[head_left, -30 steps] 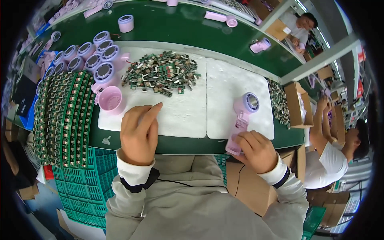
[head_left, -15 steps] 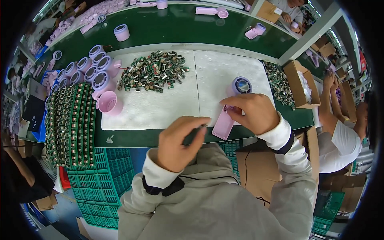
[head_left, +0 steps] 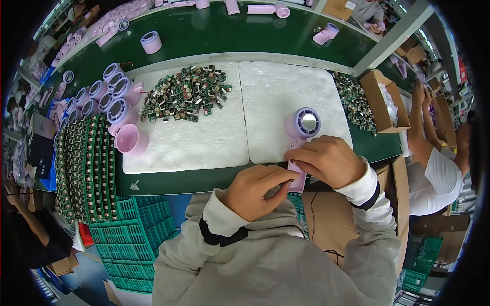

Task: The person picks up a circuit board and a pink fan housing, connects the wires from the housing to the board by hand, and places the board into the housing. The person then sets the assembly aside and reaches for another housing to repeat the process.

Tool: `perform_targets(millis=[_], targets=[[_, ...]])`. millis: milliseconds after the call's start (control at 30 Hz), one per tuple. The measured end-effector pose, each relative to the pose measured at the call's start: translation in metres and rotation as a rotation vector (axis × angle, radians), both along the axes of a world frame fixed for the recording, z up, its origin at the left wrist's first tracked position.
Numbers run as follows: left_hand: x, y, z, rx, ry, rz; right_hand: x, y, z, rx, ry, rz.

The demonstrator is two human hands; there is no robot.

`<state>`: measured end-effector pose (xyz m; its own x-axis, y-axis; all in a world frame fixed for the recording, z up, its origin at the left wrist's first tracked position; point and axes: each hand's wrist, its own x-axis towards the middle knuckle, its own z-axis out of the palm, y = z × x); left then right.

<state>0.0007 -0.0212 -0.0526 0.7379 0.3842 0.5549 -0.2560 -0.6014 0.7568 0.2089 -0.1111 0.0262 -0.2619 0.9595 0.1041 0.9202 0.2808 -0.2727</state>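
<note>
A pink handheld fan lies toward the front of the white foam sheet, its round lilac head (head_left: pixel 303 123) facing up and its pink handle (head_left: pixel 297 184) reaching past the table's front edge. My right hand (head_left: pixel 329 161) is closed on the handle just below the head, thumb and fingers pinched together. Beside the handle's lower part, my left hand (head_left: pixel 261 190) pinches a tiny dark piece between thumb and forefinger; it is too small to name. The fingers of both hands hide much of the handle's inside.
Small circuit boards (head_left: pixel 185 94) lie heaped on the foam sheet (head_left: pixel 199 148). Lilac fan heads (head_left: pixel 120 111) cluster at left, behind stacked board panels (head_left: pixel 87 168). At right are another board pile (head_left: pixel 354 102) and a carton (head_left: pixel 385 104). Green crates (head_left: pixel 122 239) stand below; a co-worker's arms (head_left: pixel 418 122) show at right.
My left hand has moved right, up to the fan's handle. The fan has shifted toward me and the handle now stands more in line with my body, with my right hand still on it.
</note>
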Motion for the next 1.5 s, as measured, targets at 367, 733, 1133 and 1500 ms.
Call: perform_targets(millis=[367, 733, 1133, 1500], targets=[[-0.003, 0.0, -0.001, -0.058, -0.001, -0.042, -0.001, -0.005, -0.023, 0.131, 0.342, -0.164], [-0.007, 0.003, 0.003, -0.006, 0.105, 0.008, -0.02, -0.001, -0.03, 0.124, 0.427, -0.401], [-0.004, 0.0, 0.006, -0.73, 0.05, 0.124, -0.007, -0.003, -0.037, 0.102, 0.533, -0.241], [0.003, 0.0, 0.009, -0.739, 0.102, 0.15, -0.017, -0.008, -0.034, -0.005, 0.753, -0.363]])
